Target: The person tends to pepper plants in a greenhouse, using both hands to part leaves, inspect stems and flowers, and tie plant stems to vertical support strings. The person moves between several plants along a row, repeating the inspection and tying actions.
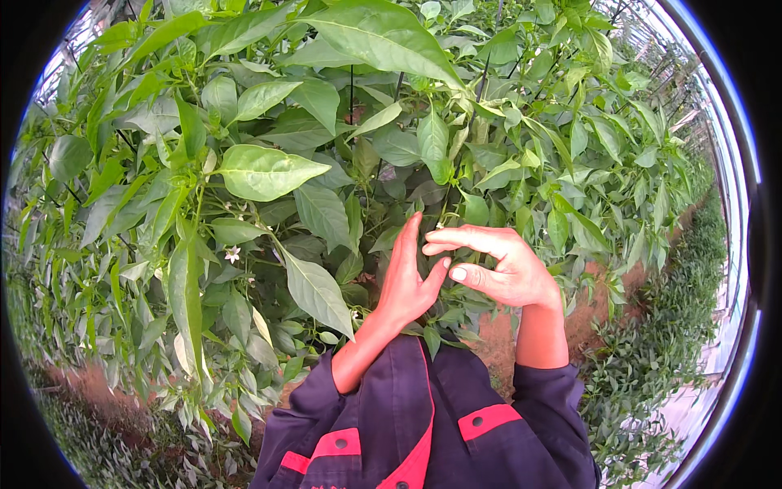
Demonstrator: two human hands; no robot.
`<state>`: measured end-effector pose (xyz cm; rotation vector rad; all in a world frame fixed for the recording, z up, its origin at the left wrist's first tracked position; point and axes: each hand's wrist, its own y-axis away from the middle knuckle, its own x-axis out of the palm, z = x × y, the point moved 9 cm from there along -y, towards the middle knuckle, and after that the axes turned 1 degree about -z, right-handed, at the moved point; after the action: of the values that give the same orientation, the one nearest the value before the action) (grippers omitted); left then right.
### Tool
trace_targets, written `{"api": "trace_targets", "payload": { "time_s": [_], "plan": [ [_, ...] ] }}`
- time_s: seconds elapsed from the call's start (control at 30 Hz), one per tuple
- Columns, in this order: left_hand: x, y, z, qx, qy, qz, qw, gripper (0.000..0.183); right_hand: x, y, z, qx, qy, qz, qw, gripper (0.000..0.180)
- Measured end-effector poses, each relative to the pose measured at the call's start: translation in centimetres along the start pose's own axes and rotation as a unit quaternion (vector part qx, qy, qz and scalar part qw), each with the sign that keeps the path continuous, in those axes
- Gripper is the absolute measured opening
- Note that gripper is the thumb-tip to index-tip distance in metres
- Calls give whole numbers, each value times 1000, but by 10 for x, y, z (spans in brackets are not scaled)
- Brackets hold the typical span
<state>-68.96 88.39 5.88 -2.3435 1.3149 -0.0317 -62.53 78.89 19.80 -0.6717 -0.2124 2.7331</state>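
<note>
My left hand [407, 272] is raised before my chest, its fingers straight and pointing up, the thumb spread to the right. Facing it from the right is my right hand [498, 263], with bent fingers and the thumb apart from them. A small gap lies between the two hands, and I see nothing held in either. Both are close in front of leafy pepper plants [324, 214]. A large pointed leaf [317, 290] hangs left of my left wrist. Farther left, a small white flower [232, 254] shows among the leaves.
Dark strings [351, 95] run up through the foliage. Bare reddish soil [492, 345] lies beside me at the right, with another plant row [660, 342] beyond it. A pale greenhouse wall [733, 257] curves along the right rim. I wear a dark jacket [391, 409] with red trim.
</note>
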Motion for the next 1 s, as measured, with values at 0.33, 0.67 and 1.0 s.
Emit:
{"api": "trace_targets", "payload": {
  "time_s": [0.33,0.67,1.0],
  "plan": [
    [94,-46,13,-1,28,141,990,78,27,-40,-10,-14,263,-140,955,29],
    [76,-46,6,48,1,180,982,59,-114,-149,-204,117,690,-103,707,39],
    [48,-164,29,150,-289,170,930,47,-130,-125,-196,109,517,-137,838,24]
  ]
}}
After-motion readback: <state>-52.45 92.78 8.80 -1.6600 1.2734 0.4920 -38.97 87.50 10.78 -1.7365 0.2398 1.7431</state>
